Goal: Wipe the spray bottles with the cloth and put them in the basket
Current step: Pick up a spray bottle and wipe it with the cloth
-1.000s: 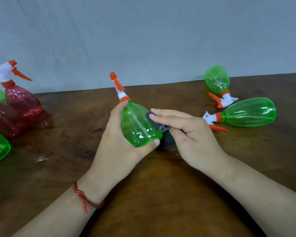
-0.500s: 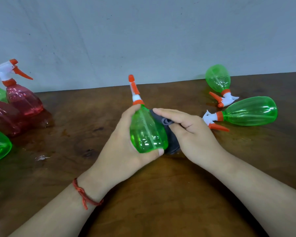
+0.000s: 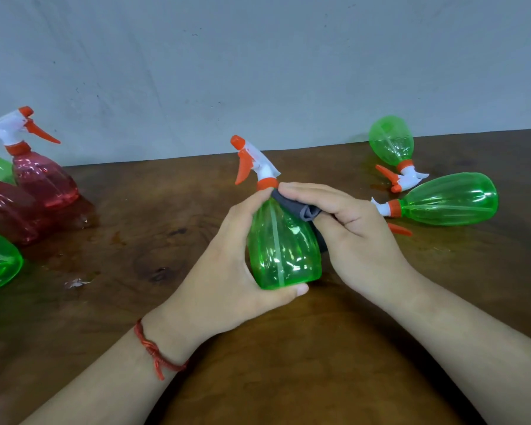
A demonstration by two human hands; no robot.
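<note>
Green spray bottle (image 3: pixel 284 250) at centre is being gripped by the left hand (image 3: pixel 227 271) and wiped at its neck with the grey cloth (image 3: pixel 298 207) pinched in the right hand (image 3: pixel 350 234), while two bottles (image 3: pixel 448 199) at 2 o'clock are seemingly awaiting wiping, no basket being shown.

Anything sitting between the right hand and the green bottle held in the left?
Only the grey cloth: the right hand presses it against the shoulder of the green bottle, just under its orange collar. It is the wiper, not an obstacle. The left hand grips the bottle directly. No basket is in view.
</note>
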